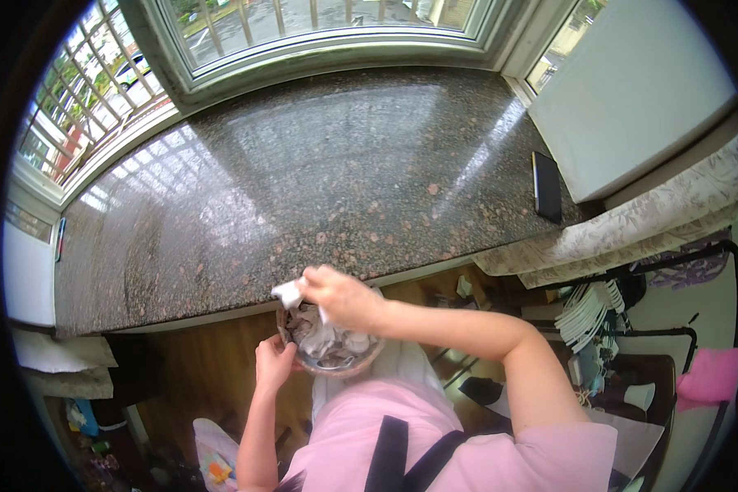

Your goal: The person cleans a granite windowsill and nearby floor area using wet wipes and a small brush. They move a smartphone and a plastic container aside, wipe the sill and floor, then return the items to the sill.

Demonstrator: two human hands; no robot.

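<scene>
My left hand point(275, 363) grips the left rim of a round bin point(332, 371), held close against my body below the counter's front edge. Crumpled white and greyish tissues point(326, 338) fill the bin. Over it, my right hand point(343, 302) pinches a piece of white tissue point(290, 294) between thumb and fingers, right by the counter edge. The right hand and forearm hide part of the bin's far side. Before me stretches a speckled, polished granite window counter point(344, 184).
A dark smartphone point(547, 187) lies near the counter's right end, beside a white panel point(636, 98). Patterned curtain fabric point(615, 234) hangs at the right, above a rack with white hangers point(590, 313). A framed window point(332, 37) borders the far edge. Wooden flooring point(221, 357) shows below.
</scene>
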